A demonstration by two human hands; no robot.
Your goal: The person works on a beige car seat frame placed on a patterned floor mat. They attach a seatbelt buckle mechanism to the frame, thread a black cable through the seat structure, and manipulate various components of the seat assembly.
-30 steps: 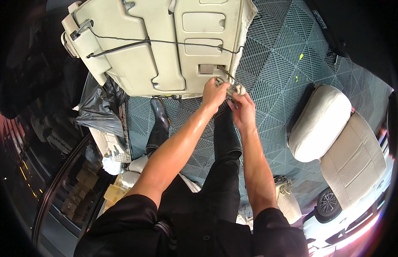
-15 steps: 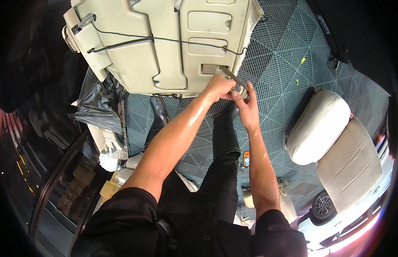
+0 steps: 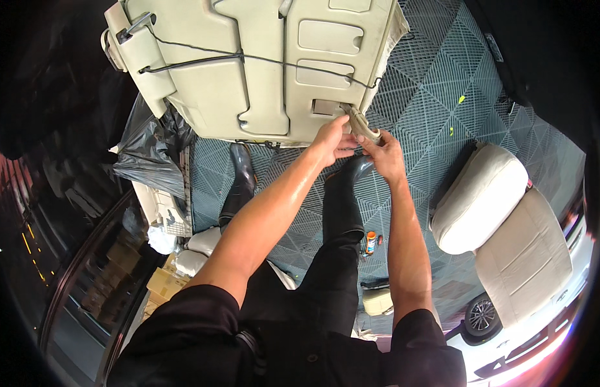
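Within the right grip point(image 3: 387, 158) (left grip point(image 3: 329, 140) alongside), a beige strap point(image 3: 360, 122).

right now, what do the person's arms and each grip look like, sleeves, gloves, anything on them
The left arm and right arm emerge bare from short, dark black sleeves. The left grip and right grip are ungloved human hands; no watch or wristband shows.
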